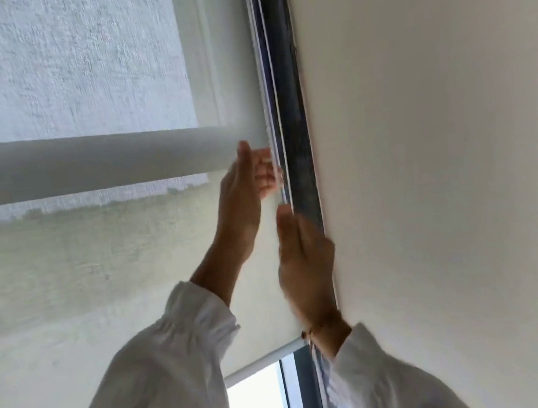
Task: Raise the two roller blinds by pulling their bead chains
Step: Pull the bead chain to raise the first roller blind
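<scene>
At the left, a translucent roller blind (96,262) is seen with its bottom bar (265,360) already lifted a little off the window's lower part, bright glass showing beneath. The left hand (241,190) is raised higher, its fingers curled and apparently pinched on the bead chain (265,66), which runs vertically along the dark frame (289,97) just to the right of both hands. The right hand (305,261) is held lower and closed on the same chain, so a downward pull along that axis is judged to suit it.
</scene>
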Motion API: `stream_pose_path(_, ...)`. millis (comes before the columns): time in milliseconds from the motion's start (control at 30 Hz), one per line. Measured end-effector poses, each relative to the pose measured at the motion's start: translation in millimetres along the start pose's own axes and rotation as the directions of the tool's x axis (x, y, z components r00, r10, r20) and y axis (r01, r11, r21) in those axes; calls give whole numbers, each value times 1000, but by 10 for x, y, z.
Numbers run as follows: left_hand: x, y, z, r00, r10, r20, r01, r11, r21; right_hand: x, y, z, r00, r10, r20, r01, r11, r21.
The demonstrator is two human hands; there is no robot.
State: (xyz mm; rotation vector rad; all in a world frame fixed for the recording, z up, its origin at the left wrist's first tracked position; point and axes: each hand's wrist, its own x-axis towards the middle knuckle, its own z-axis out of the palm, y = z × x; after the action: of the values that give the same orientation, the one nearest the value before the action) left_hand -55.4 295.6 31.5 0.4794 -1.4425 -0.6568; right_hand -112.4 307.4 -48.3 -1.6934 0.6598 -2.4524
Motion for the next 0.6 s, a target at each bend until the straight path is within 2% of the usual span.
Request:
stream_pose_path(33,75,123,6,1000,22,15,-22,1000,-4,-168,74,2,1000,9,16,-9,1000,-17)
stream_pose_path(133,183,341,69,999,-41,33,44,994,-100,-457,257,14,995,83,61,-82,996,-17)
stream_pose_path(200,172,349,137,996,-28,-81,19,993,-120,-460,317,13,987,125,96,-125,992,-13)
stream_pose_path(267,146,323,191,978,62,-197,-88,988,-124,-401,356,16,969,191,155,-201,978,52)
stream_pose_path(400,101,164,245,933,231,-276,-221,973,67,-118,475,32,814,498,298,-567,792,228)
stream_pose_path(500,-99,-71,258,916,327,-233,-252,920,301,277,418,-51,756,538,372,-653,656,378)
stream_pose_path(600,-407,-448,205,926,362,-106,-292,865,408,697,235,-155,759,526,384,-651,595,471)
